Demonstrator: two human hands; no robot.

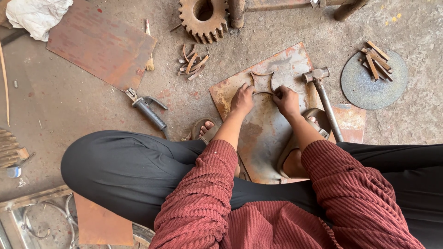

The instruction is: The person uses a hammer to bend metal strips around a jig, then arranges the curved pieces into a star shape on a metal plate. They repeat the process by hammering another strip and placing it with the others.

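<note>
Squatting over a rusty steel plate (286,62) on the floor, the person presses a small star-shaped frame of curved metal strips (263,82) flat on it; the left hand (242,99) and right hand (286,100) pinch its lower corners with their fingers. It looks light, stiff, sharp-edged, best held by the tips. A hammer (323,99) lies beside.
</note>
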